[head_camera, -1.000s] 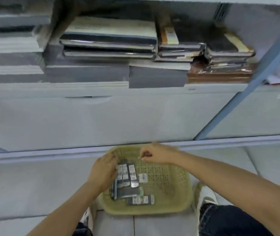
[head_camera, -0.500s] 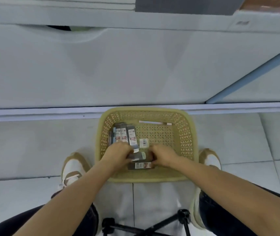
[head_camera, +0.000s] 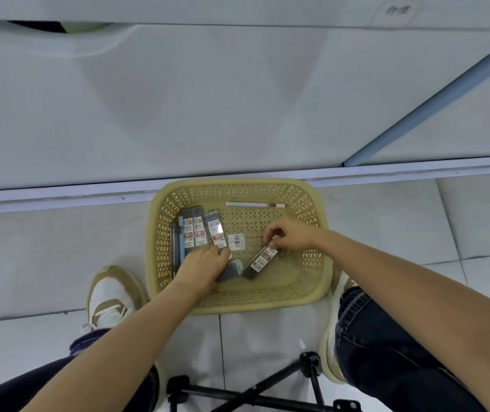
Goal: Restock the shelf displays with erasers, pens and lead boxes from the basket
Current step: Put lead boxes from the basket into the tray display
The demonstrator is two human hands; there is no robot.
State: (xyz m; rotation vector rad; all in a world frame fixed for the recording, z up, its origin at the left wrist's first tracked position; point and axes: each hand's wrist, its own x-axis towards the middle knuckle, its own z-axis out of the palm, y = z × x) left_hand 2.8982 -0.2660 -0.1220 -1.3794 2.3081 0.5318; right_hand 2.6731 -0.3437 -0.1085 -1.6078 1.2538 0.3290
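progress, judged: early to middle; no restocked display is in view, and the white shelf (head_camera: 237, 99) beyond both grips shows only smooth blank panel. basket (head_camera: 237, 304), beige perforated plastic with rounded corners, sits on the tiled floor beneath both grips, stock remaining inside. right grip (head_camera: 291, 234) pinches the upper end of one lead box (head_camera: 263, 258): slim, dark, glossy, labelled. left grip (head_camera: 205, 269) rests on a dark box (head_camera: 231, 270); whether it grasps cannot be told. more lead boxes (head_camera: 199, 233) lie just beyond it, a thin pink pen (head_camera: 254, 204) beyond the right grip, a small white barcoded packet (head_camera: 236, 242) between the grips
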